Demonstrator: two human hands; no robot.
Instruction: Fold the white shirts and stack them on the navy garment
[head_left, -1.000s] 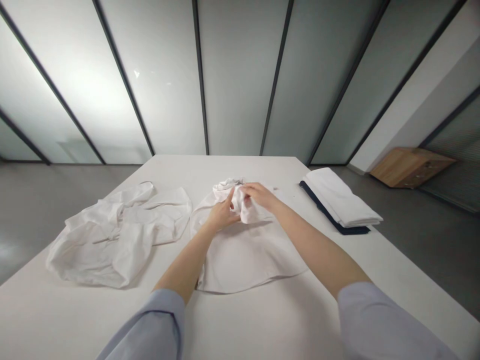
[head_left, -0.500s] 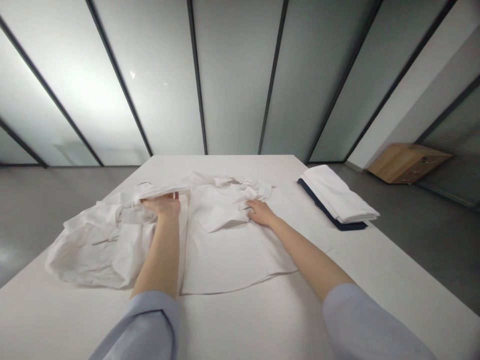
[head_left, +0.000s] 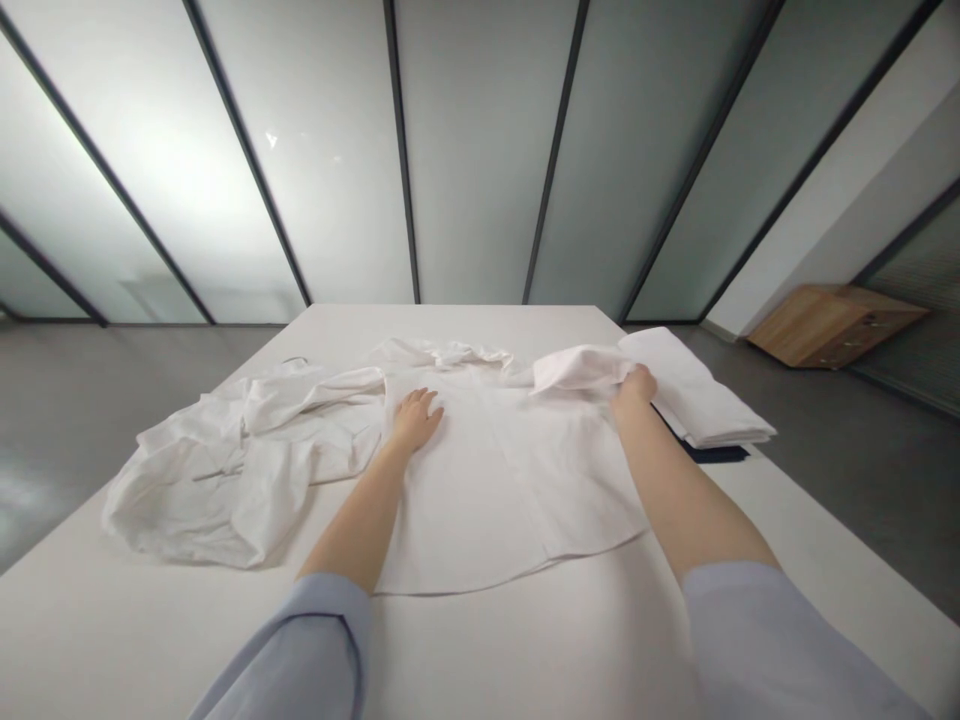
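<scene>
A white button shirt (head_left: 495, 490) lies spread face-down or face-up on the table, its collar area bunched at the far end. My left hand (head_left: 414, 420) rests flat on the shirt's upper left, fingers apart, holding nothing. My right hand (head_left: 634, 392) pinches the shirt's right sleeve (head_left: 579, 369) and holds it slightly raised, close to a folded stack of white cloth (head_left: 697, 388). A crumpled white garment (head_left: 225, 470) lies to the left, touching the shirt's left side.
The white table (head_left: 525, 650) has its edges running away on both sides, with a grey floor beyond. Under the folded stack shows a dark navy cloth (head_left: 712, 454). A low wooden cabinet (head_left: 836, 338) stands on the floor at the right, before frosted glass walls.
My right hand has moved right and up, taking the sleeve out over the stack. My left hand has left the crumpled cloth and now lies on the shirt. The shirt lies flatter.
</scene>
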